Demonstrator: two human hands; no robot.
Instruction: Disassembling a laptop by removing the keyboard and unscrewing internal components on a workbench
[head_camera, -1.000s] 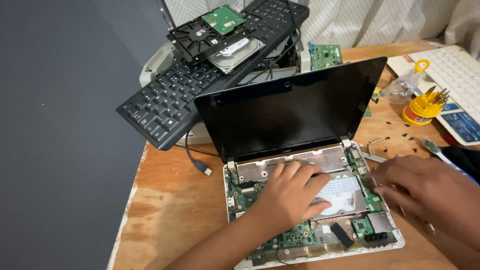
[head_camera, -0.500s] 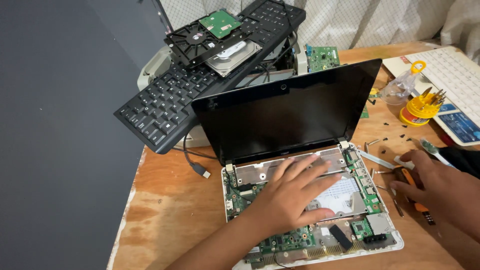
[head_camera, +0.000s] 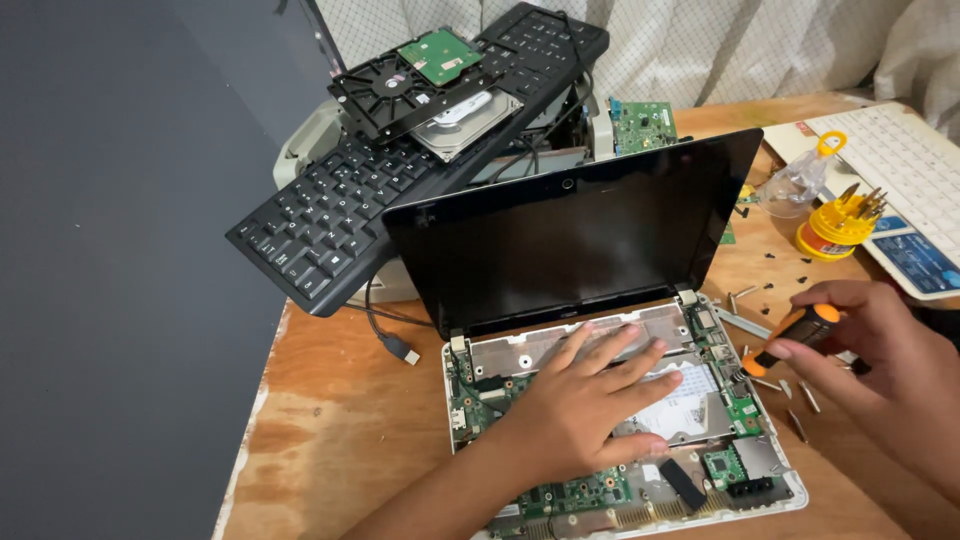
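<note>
Screwdriver (head_camera: 795, 332) tip hidden by fingers (head_camera: 800, 352)

Black keyboard (head_camera: 400, 190) tilted at rear, bare hard drive (head_camera: 462, 115) lying on top. Yellow bit holder (head_camera: 838, 225) near white keyboard (head_camera: 900, 165). Loose screws (head_camera: 775, 262) scattered on wooden table (head_camera: 330, 430).

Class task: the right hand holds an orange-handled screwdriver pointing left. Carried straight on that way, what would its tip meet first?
Probably the right edge of the opened laptop base; the screwdriver in the right hand points down-left at it. Depth is unclear.

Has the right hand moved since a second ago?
Yes. The right hand left the laptop, shifted right, off its edge, and now holds an orange screwdriver.
</note>
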